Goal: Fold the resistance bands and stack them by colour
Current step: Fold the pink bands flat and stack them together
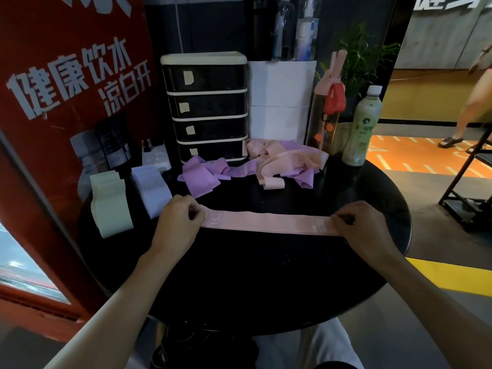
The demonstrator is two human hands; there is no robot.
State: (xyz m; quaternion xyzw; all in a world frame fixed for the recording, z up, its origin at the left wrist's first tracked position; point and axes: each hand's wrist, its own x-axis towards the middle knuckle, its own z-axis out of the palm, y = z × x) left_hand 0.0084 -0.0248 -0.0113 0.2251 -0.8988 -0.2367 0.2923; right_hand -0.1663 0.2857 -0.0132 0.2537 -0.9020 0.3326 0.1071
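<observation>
A pink resistance band (269, 222) lies stretched flat across the middle of the round black table (253, 283). My left hand (178, 222) pinches its left end and my right hand (359, 225) pinches its right end. At the left stand two folded stacks: a pale green stack (110, 203) and, beside it, a light blue stack (153, 190). Behind the stretched band lies a loose heap of purple bands (202, 177) and peach-pink bands (290, 161), tangled together.
A black drawer unit (206, 107) and a white box (281, 99) stand at the table's back. Two bottles (359, 129) and a plant sit at the back right. A red poster wall runs along the left. A person's legs pass at far right.
</observation>
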